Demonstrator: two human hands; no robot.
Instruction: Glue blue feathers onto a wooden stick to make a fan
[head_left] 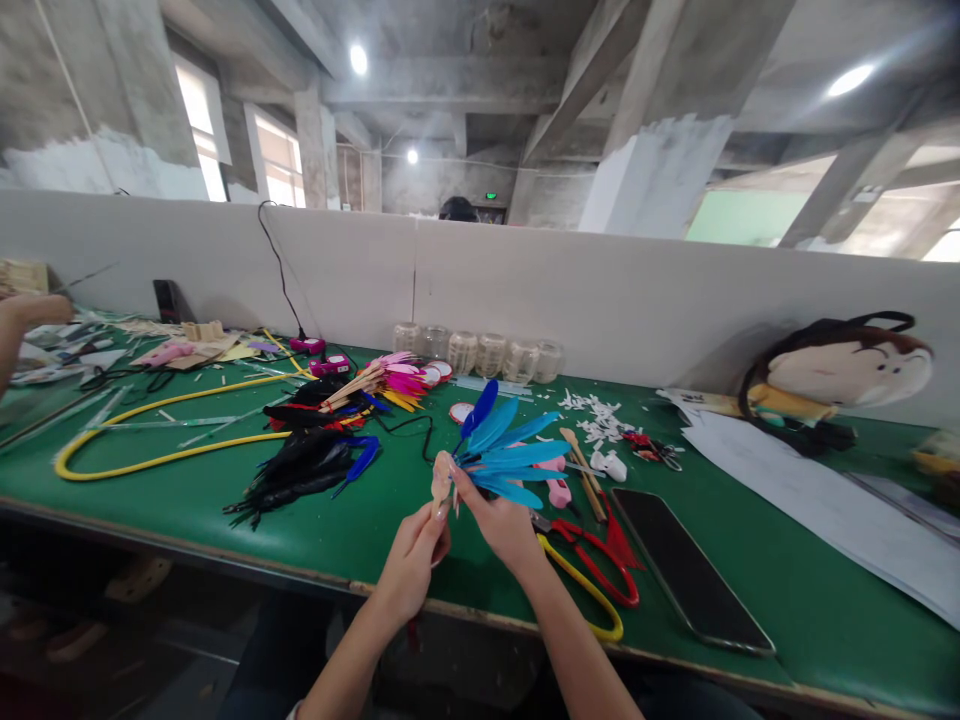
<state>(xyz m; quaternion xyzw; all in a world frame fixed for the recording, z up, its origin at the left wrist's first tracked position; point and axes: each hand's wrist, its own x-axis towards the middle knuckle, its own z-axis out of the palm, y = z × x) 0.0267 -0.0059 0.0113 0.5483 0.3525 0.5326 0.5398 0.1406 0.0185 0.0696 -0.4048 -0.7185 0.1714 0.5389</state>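
Above the table's front edge, my left hand [412, 560] is closed round the lower end of a small pale, figure-shaped piece [442, 478]. Bright blue feathers [506, 460] fan out to the right from beside this piece, one of them darker blue. My right hand [504, 520] is closed at the base of the feathers, its thumb against the pale piece. The fingers of my right hand are partly hidden, and I cannot tell how the feathers are joined to the piece.
Red-handled scissors [600, 560] and a phone [690, 570] lie right of my hands. Black feathers [300, 475] and a bundle of pink-tipped sticks [367, 380] lie left, near a yellow tube [135, 468]. Several jars [491, 355] line the partition. Another person's hand [37, 310] is far left.
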